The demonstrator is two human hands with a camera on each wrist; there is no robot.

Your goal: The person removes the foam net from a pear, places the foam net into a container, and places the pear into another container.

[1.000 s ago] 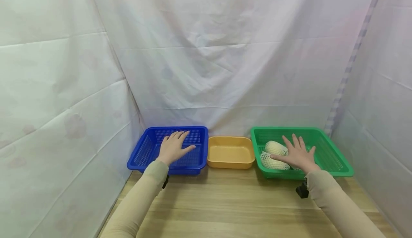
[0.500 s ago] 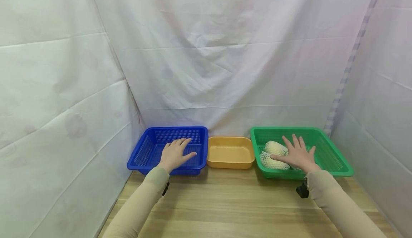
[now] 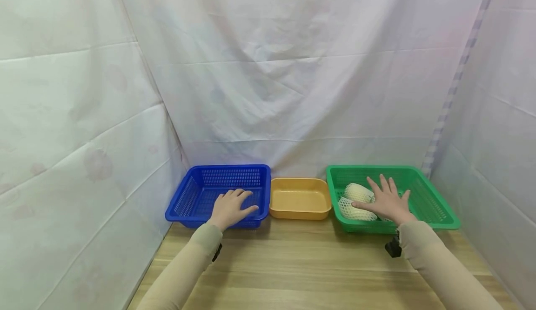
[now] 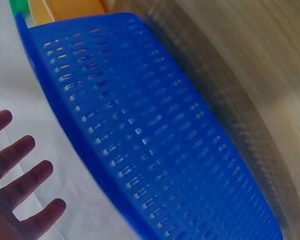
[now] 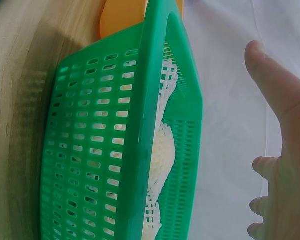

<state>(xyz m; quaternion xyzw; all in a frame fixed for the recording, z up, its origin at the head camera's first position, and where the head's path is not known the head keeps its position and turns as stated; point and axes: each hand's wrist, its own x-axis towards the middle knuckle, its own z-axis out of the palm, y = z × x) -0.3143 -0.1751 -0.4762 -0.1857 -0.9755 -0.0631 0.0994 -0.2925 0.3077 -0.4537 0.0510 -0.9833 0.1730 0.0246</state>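
Over the front part of the blue basket (image 3: 177, 212) hovers my left hand (image 3: 231, 209), its fingers spread and nothing held. The left wrist view shows those fingers (image 4: 36, 172) apart from the slotted wall of the basket. My right hand (image 3: 387, 203) is spread above the green basket (image 3: 441, 219), also holding nothing. Inside that basket lie pale round things in white foam netting (image 3: 357, 210), partly hidden behind the hand. In the right wrist view the hand (image 5: 290, 150) stays clear of the green rim, and the netting (image 5: 162, 150) shows past it.
A shallow yellow-orange tray (image 3: 299, 214) stands between the two baskets. All three containers are at the back of a wooden table (image 3: 289, 263). White cloth (image 3: 268, 91) hangs behind and along both sides. A black strap device (image 3: 393, 247) is on the right wrist.
My left hand has drawn back toward the front edge of the blue basket and slightly to the right. The right hand and the containers have stayed in place.
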